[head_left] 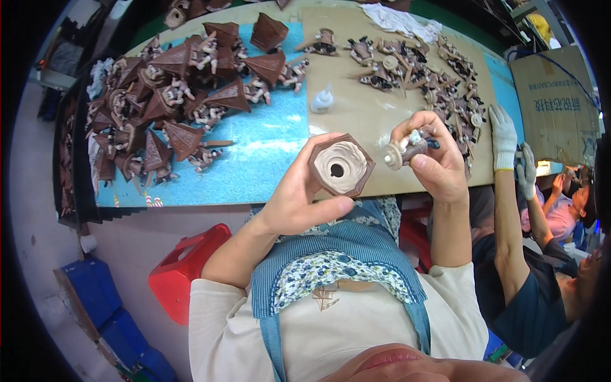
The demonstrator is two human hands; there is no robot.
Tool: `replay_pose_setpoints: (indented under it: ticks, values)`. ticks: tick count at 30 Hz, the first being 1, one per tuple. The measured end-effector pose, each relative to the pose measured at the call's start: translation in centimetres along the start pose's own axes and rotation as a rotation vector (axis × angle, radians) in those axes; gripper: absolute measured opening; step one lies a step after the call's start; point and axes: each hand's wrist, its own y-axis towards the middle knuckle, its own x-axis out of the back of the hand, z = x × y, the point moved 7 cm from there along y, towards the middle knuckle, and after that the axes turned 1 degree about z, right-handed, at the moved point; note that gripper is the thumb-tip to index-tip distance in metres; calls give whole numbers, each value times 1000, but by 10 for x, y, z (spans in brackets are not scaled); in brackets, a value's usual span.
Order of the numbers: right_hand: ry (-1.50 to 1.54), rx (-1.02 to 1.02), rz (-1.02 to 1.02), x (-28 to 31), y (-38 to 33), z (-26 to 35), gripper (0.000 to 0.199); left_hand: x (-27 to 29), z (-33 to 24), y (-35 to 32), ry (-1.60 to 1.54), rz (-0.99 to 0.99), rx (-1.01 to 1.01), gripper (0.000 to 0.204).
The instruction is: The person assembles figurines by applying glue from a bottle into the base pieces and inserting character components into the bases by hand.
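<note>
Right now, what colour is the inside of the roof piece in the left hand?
Cream, with a dark centre hole, inside the brown roof piece; head view shows it.

Landmark: glue bottle [323, 100] on the table [267, 172]. Pile of roof pieces [172, 108] to its left, pile of figurines [420, 73] to its right, cloth [404, 22] behind-right. Cardboard box [557, 102] far right, off the table.

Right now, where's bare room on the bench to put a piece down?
Free: the blue mat between the brown roof pile and the cardboard sheet, and the cardboard around the small white bottle. Crowded: the roof pile at left and the small figure parts at right.
</note>
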Motion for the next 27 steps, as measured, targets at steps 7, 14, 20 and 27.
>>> replay_pose_setpoints:
  ticks: [7,14,20,27]
  values:
    - [-596,170,194,-32,-9,15,37,-20,3,12,629,28,-129,67]
    - [-1132,336,361,-68,-8,32,33,-29,7,11,679,38,-114,64]
    - [-1366,357,477,-90,-5,36,34,-29,5,9,732,39,-88,64]
    - [-1408,371,617,-97,-4,27,28,-26,10,9,751,76,9,63]
